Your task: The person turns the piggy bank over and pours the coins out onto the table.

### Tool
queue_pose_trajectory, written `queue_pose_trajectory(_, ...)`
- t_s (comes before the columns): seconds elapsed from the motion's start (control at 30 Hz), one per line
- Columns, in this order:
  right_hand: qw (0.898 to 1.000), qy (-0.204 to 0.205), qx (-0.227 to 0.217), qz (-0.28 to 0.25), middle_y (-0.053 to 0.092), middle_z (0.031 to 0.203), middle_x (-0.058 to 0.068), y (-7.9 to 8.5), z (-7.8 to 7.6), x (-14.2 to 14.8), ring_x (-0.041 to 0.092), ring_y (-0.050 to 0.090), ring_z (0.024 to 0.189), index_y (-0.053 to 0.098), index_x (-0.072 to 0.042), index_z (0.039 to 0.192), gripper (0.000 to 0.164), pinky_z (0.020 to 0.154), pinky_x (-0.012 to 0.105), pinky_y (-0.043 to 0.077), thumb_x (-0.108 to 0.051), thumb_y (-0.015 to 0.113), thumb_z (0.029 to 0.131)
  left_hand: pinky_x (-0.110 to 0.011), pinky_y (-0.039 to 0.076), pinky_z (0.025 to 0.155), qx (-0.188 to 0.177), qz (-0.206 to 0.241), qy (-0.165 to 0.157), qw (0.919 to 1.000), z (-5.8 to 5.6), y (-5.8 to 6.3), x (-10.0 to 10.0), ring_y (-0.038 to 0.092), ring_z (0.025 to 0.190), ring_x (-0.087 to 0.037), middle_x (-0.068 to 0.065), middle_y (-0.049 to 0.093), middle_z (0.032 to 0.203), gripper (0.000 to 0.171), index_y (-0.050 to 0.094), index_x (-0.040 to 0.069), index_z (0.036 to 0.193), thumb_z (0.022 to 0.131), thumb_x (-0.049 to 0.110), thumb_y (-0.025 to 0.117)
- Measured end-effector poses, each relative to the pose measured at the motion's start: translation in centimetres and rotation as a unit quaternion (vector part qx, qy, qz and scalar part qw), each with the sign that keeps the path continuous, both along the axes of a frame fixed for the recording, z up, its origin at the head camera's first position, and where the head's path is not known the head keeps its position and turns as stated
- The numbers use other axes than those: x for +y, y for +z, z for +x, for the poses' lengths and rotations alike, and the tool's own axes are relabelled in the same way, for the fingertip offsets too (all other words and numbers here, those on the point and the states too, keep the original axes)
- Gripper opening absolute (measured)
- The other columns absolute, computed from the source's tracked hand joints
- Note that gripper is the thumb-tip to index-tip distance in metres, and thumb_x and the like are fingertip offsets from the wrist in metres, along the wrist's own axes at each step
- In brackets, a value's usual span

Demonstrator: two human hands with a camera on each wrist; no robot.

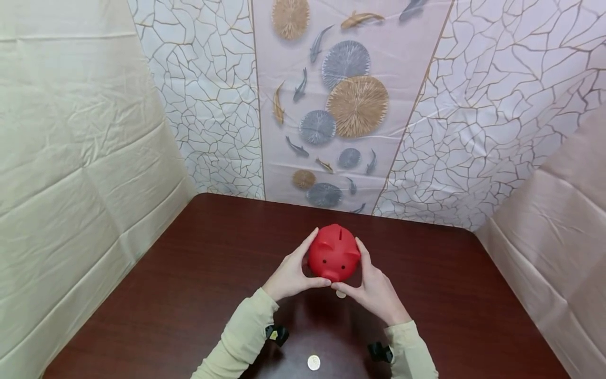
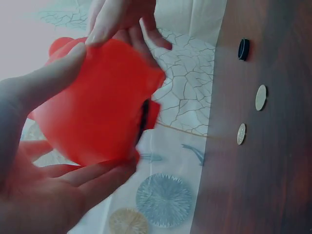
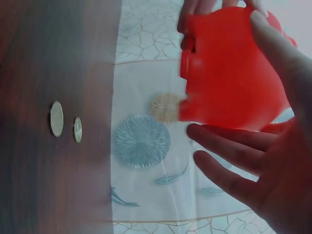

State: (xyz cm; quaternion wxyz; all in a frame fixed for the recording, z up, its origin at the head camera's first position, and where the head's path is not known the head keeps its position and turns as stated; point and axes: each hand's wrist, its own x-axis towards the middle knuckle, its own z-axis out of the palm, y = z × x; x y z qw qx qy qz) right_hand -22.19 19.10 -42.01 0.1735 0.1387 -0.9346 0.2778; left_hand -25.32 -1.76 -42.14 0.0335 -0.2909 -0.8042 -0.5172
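Observation:
A red piggy bank (image 1: pixel 335 252) is held up above the table between two hands, its snout toward me and its coin slot on top. The left hand (image 1: pixel 290 273) grips its left side, with the thumb by the snout and the fingers round the back. On the opposite side the right hand (image 1: pixel 376 292) holds it the same way, and the two thumb tips nearly meet under the snout. In the left wrist view a dark spot (image 2: pixel 144 116) shows on the bank's underside between its feet. One coin (image 1: pixel 341 294) lies partly hidden below the right thumb.
Another coin (image 1: pixel 314 362) lies nearer on the dark wood table (image 1: pixel 227 237). A small black ring-like cap (image 2: pixel 243 49) also rests on the tabletop in the left wrist view. Patterned cloth (image 1: pixel 213 105) hangs behind the table, with plain cloth at both sides.

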Motion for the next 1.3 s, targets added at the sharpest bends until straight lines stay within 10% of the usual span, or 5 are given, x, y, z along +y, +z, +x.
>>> queue_pose_trajectory(0.5,0.987,0.024,0.152,-0.053,0.052,0.122,0.012,-0.4,-0.7,-0.2,0.024,0.052,0.107,0.017,-0.017,0.144,0.114,0.082,0.045,0.050,-0.029,0.086,0.054,-0.030,0.044,0.097,0.153,0.045,0.031,0.9867,0.1,0.0,0.4,0.039,0.127,-0.014,0.006,0.024,0.147,0.103,0.016,0.027,0.143,0.063,0.015,0.080)
queue_pose_trajectory(0.8,0.932,0.095,0.339,-0.083,0.039,0.133,0.022,-0.1,-0.7,-0.7,0.026,0.042,0.118,0.025,0.007,0.132,0.081,0.098,0.014,0.037,-0.046,0.057,0.080,-0.032,0.047,0.092,0.362,0.092,0.002,0.9278,0.7,0.2,0.3,0.028,0.134,-0.027,-0.016,0.023,0.146,0.091,0.025,0.012,0.137,0.063,-0.004,0.075)
queue_pose_trajectory(0.97,0.911,0.132,0.379,-0.094,0.035,0.135,0.026,-0.1,-0.9,-1.3,0.027,0.033,0.129,0.021,0.008,0.126,0.072,0.104,0.017,0.032,-0.036,0.059,0.083,-0.029,0.046,0.092,0.391,0.093,0.013,0.9155,0.8,-0.1,0.4,0.029,0.133,-0.026,-0.016,0.023,0.146,0.092,0.023,0.014,0.134,0.061,-0.001,0.077)
queue_pose_trajectory(1.1,0.925,0.132,0.344,-0.095,0.036,0.135,0.024,-0.5,-1.0,-1.2,0.028,0.039,0.123,0.020,0.008,0.130,0.081,0.102,0.017,0.034,-0.040,0.061,0.080,-0.032,0.047,0.092,0.363,0.088,0.014,0.9274,0.5,-0.2,0.3,0.033,0.131,-0.026,-0.016,0.025,0.145,0.091,0.024,0.011,0.135,0.062,0.001,0.077)
queue_pose_trajectory(1.3,0.984,0.051,0.163,-0.055,0.057,0.117,0.012,-1.1,-0.8,-0.2,0.022,0.057,0.096,0.023,-0.011,0.141,0.102,0.080,0.035,0.051,-0.049,0.074,0.061,-0.026,0.052,0.077,0.190,0.040,0.049,0.9798,0.0,-0.5,-0.2,0.059,0.095,-0.012,0.001,0.046,0.131,0.098,0.025,0.023,0.141,0.060,0.032,0.081)
